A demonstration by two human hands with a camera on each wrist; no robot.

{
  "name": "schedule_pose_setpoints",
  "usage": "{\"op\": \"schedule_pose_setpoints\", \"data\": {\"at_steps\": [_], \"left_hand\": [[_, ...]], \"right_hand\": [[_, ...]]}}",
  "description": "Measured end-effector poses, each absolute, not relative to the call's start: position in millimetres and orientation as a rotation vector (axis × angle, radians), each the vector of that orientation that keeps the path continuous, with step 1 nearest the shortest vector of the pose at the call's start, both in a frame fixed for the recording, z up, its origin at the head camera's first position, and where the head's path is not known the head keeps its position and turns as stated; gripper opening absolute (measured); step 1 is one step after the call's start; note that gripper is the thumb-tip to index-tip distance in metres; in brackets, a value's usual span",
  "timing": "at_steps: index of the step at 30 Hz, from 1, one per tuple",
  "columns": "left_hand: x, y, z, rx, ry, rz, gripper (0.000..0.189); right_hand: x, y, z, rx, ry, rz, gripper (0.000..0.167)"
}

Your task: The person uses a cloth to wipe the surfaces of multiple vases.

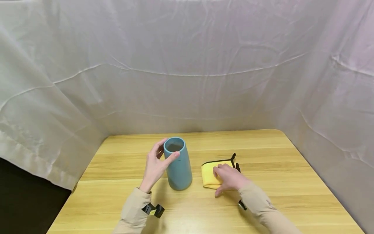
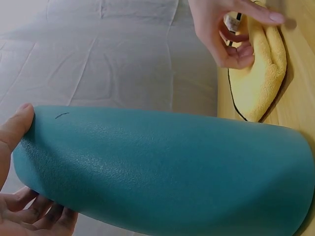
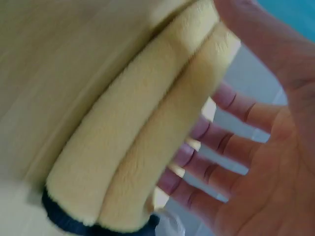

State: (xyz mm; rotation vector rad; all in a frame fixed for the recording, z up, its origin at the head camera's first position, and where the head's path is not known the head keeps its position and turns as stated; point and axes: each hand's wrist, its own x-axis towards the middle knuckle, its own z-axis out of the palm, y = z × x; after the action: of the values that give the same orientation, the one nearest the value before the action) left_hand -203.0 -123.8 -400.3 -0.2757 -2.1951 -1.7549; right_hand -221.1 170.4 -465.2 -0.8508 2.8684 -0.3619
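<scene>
A tall blue vase (image 1: pixel 179 172), narrower at its round open mouth than at its base, stands upright on the wooden table. My left hand (image 1: pixel 155 167) holds it near the rim, thumb on the near side and fingers round the far side. To its right lies a folded yellow towel (image 1: pixel 208 175) with black edging and a small black loop. Over the towel is my right hand (image 1: pixel 229 178), its fingertips resting on the top and the thumb spread toward the near side. The right wrist view shows the towel's thick folded layers (image 3: pixel 133 128) beside the bent fingers.
The wooden table (image 1: pixel 117 198) reaches back to a pale hanging cloth (image 1: pixel 187 97), which also closes off both sides. A dark area (image 1: pixel 23 198) shows at the lower left, beyond the table's edge. Both sleeves carry small black wrist devices (image 1: pixel 153 210).
</scene>
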Motion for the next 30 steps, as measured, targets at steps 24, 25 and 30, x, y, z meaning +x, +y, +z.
{"op": "schedule_pose_setpoints", "data": {"at_steps": [24,25,30], "left_hand": [[-202.9,-124.5,-399.4,-0.285,-2.200,-1.759,0.063],[-202.9,-124.5,-399.6,-0.282,-2.200,-1.760,0.063],[-203.5,-124.7,-400.4,-0.277,-2.201,-1.758,0.063]], "right_hand": [[-228.6,145.8,-465.3,-0.959,3.024,-0.121,0.033],[-228.6,146.1,-466.7,-0.965,3.034,-0.117,0.033],[-228.9,147.2,-476.3,-0.978,3.113,-0.063,0.034]]}}
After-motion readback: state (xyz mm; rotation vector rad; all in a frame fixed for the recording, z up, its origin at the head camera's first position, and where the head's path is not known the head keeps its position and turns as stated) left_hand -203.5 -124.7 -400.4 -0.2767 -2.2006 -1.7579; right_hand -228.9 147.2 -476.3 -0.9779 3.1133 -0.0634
